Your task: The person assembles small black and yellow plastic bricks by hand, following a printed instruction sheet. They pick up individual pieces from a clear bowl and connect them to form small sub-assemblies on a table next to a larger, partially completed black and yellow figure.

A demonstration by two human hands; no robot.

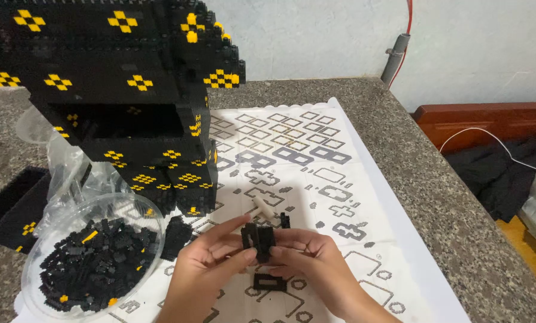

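Both hands, the left hand (211,258) and right hand (307,257), pinched a small black brick assembly (258,239) just in front of the tall black-and-yellow brick model (130,101); pressing pieces together seemed underway, calling for firm, aligned pressure.

Two hands: left (205,263), right (316,263), pinching one small black brick assembly (258,239) between them. One large black-and-yellow brick model (124,101). One clear plastic bowl (137,206) heaped with loose bricks, too many to count. One patterned paper sheet (339,197). One cream-coloured tool (264,209). One flat black frame piece (269,282). One grey table (435,197).
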